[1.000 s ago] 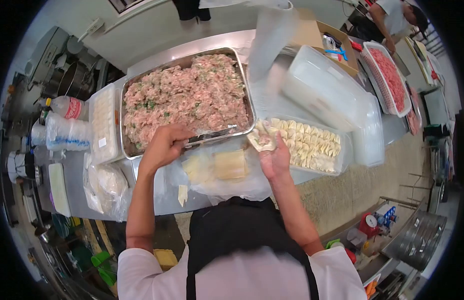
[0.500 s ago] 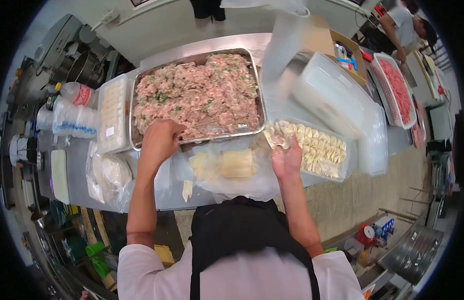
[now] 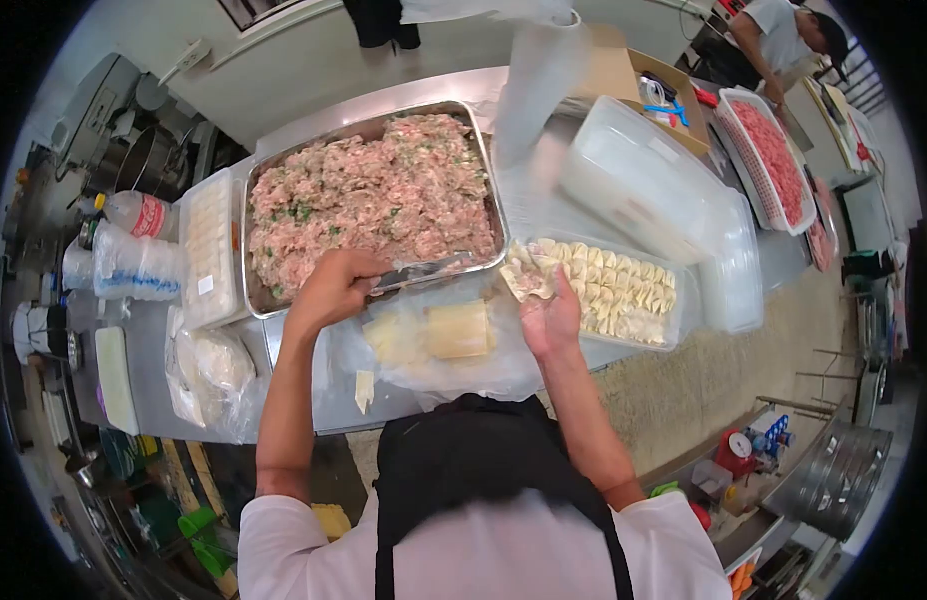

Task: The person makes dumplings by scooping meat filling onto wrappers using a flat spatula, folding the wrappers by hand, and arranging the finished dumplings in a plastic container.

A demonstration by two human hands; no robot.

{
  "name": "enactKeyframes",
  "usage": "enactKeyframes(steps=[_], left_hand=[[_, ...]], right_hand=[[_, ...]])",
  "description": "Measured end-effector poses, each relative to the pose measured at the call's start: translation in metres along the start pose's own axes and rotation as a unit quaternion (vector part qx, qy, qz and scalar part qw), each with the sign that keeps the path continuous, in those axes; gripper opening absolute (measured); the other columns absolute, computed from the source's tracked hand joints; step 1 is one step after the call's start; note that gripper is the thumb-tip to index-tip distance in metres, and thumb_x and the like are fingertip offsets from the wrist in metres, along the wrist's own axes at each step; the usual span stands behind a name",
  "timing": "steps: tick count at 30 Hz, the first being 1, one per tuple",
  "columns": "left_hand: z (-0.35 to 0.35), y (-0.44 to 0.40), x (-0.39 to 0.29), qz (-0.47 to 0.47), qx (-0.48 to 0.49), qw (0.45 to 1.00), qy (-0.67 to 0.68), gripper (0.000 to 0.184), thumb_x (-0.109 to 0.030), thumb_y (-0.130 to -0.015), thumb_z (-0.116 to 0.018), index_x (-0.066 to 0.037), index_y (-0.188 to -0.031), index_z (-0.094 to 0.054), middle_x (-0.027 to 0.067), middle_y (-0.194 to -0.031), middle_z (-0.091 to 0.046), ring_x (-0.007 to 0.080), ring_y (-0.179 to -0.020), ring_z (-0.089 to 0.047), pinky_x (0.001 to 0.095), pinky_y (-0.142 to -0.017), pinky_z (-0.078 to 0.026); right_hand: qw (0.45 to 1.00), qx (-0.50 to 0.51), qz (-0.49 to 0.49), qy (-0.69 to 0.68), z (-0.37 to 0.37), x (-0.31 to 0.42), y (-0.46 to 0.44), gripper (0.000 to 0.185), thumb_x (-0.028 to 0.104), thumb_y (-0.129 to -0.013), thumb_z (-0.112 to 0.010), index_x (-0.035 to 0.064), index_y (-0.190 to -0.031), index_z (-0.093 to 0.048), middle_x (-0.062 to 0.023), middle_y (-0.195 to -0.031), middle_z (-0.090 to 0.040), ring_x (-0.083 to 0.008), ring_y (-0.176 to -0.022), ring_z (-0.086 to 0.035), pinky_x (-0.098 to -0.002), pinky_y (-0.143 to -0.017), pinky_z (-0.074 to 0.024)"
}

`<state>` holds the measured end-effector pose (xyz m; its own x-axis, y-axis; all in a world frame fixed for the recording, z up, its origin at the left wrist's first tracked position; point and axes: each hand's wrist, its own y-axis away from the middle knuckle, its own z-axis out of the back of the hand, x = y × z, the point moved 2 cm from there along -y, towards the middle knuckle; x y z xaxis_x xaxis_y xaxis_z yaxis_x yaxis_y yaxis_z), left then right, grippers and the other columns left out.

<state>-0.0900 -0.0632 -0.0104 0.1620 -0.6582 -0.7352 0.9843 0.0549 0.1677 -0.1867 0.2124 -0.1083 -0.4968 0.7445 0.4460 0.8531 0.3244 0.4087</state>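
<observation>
My left hand (image 3: pixel 331 290) is closed round a flat metal spatula (image 3: pixel 423 271), whose blade lies along the near rim of a steel tray (image 3: pixel 502 212). Minced meat mixture (image 3: pixel 383 185) flecked with green fills that tray. In my right hand (image 3: pixel 551 322) is a dough wrapper (image 3: pixel 524 279) with some filling on it, held by the fingers and thumb. Right beside it, rows of folded dumplings (image 3: pixel 623 285) sit in a clear plastic container (image 3: pixel 686 300). Between my hands, a stack of yellowish wrappers (image 3: pixel 457 330) lies on plastic film.
To the left stand a white lidded container (image 3: pixel 208 250), a bottle (image 3: pixel 143 212) and bagged dough (image 3: pixel 211 365). Clear plastic containers (image 3: pixel 648 180) lie at the right, near a cardboard box (image 3: pixel 673 70) and a basket of meat (image 3: pixel 768 155). Another person (image 3: pixel 778 45) works at the back right.
The view has shifted, moving most things slightly left. The spatula blade has turned and now shows broadside above the tray's near rim. My right hand still holds the filled wrapper.
</observation>
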Motion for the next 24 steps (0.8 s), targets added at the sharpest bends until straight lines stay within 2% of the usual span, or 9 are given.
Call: enactKeyframes(steps=[1, 3, 7, 9, 14, 17, 19, 21, 24], left_hand=[[-0.001, 0.004, -0.007, -0.004, 0.005, 1.000, 0.000, 0.032, 0.013, -0.072, -0.056, -0.001, -0.094, -0.075, 0.0140, -0.080, -0.067, 0.0320, -0.067, -0.060, 0.0361, -0.072, -0.053], [-0.004, 0.013, -0.011, 0.112, -0.017, 0.983, 0.147, 0.039, 0.014, -0.076, -0.057, -0.006, -0.104, -0.076, 0.0106, -0.083, -0.067, 0.0276, -0.068, -0.061, 0.0341, -0.070, -0.051], [-0.054, 0.011, -0.004, -0.003, -0.063, 0.978, 0.201, 0.041, 0.013, -0.080, -0.059, -0.011, -0.109, -0.077, 0.0087, -0.082, -0.064, 0.0241, -0.068, -0.060, 0.0335, -0.066, -0.049], [-0.084, 0.009, -0.004, -0.143, -0.130, 0.981, 0.024, 0.040, 0.011, -0.080, -0.062, -0.011, -0.110, -0.077, 0.0093, -0.081, -0.063, 0.0248, -0.067, -0.061, 0.0348, -0.063, -0.050], [-0.060, 0.043, -0.033, -0.021, -0.089, 0.996, 0.013, 0.043, 0.008, -0.075, -0.067, -0.011, -0.112, -0.076, 0.0117, -0.079, -0.064, 0.0265, -0.071, -0.063, 0.0353, -0.065, -0.049], [-0.072, 0.031, -0.046, -0.104, -0.158, 0.979, 0.082, 0.040, 0.008, -0.075, -0.066, -0.010, -0.110, -0.077, 0.0127, -0.080, -0.065, 0.0276, -0.070, -0.063, 0.0361, -0.063, -0.049], [-0.085, 0.027, -0.031, -0.110, -0.156, 0.981, 0.047, 0.045, 0.012, -0.074, -0.065, -0.010, -0.112, -0.076, 0.0085, -0.075, -0.061, 0.0208, -0.068, -0.059, 0.0314, -0.061, -0.045], [-0.086, 0.029, -0.025, -0.092, -0.093, 0.990, -0.058, 0.040, 0.007, -0.076, -0.066, -0.009, -0.112, -0.076, 0.0118, -0.075, -0.062, 0.0285, -0.066, -0.061, 0.0367, -0.062, -0.049], [-0.071, 0.041, -0.053, -0.085, -0.137, 0.987, -0.011, 0.037, 0.004, -0.077, -0.068, -0.010, -0.110, -0.076, 0.0129, -0.070, -0.057, 0.0304, -0.061, -0.056, 0.0386, -0.058, -0.045]], right_hand=[[1.000, 0.005, -0.008, -0.001, -0.003, -0.002, 0.001, 0.048, 0.029, -0.108, -0.040, -0.0061, -0.140, -0.045, -0.0180, -0.140, -0.053, -0.0319, -0.130, -0.052, -0.0458, -0.116, -0.0368], [1.000, 0.011, -0.021, -0.005, -0.010, -0.005, 0.003, 0.049, 0.030, -0.108, -0.039, -0.0055, -0.141, -0.044, -0.0195, -0.141, -0.053, -0.0341, -0.130, -0.052, -0.0480, -0.116, -0.0369], [0.989, 0.041, -0.105, -0.094, -0.024, -0.020, 0.003, 0.049, 0.031, -0.108, -0.036, -0.0043, -0.141, -0.042, -0.0218, -0.141, -0.051, -0.0385, -0.132, -0.048, -0.0521, -0.117, -0.0341], [0.987, 0.055, -0.099, -0.111, -0.030, -0.020, 0.003, 0.048, 0.030, -0.108, -0.036, -0.0046, -0.140, -0.043, -0.0207, -0.141, -0.051, -0.0366, -0.133, -0.048, -0.0506, -0.117, -0.0339], [0.995, -0.026, -0.048, -0.082, -0.023, -0.008, 0.003, 0.046, 0.029, -0.108, -0.035, -0.0044, -0.138, -0.044, -0.0188, -0.139, -0.053, -0.0335, -0.131, -0.050, -0.0485, -0.117, -0.0352], [0.997, -0.003, -0.036, -0.070, -0.026, -0.011, 0.000, 0.045, 0.029, -0.108, -0.035, -0.0042, -0.137, -0.046, -0.0178, -0.136, -0.055, -0.0327, -0.129, -0.051, -0.0476, -0.116, -0.0360], [0.997, 0.021, -0.036, -0.071, -0.032, -0.015, -0.002, 0.045, 0.029, -0.108, -0.036, -0.0041, -0.137, -0.047, -0.0174, -0.134, -0.056, -0.0328, -0.128, -0.052, -0.0473, -0.115, -0.0363], [0.996, -0.027, -0.035, -0.075, -0.034, -0.011, -0.003, 0.045, 0.029, -0.108, -0.036, -0.0046, -0.136, -0.049, -0.0174, -0.131, -0.058, -0.0328, -0.124, -0.054, -0.0467, -0.115, -0.0369], [0.998, -0.023, -0.004, -0.057, -0.024, -0.001, -0.001, 0.045, 0.027, -0.108, -0.037, -0.0052, -0.136, -0.048, -0.0179, -0.131, -0.058, -0.0328, -0.123, -0.055, -0.0465, -0.115, -0.0365]])
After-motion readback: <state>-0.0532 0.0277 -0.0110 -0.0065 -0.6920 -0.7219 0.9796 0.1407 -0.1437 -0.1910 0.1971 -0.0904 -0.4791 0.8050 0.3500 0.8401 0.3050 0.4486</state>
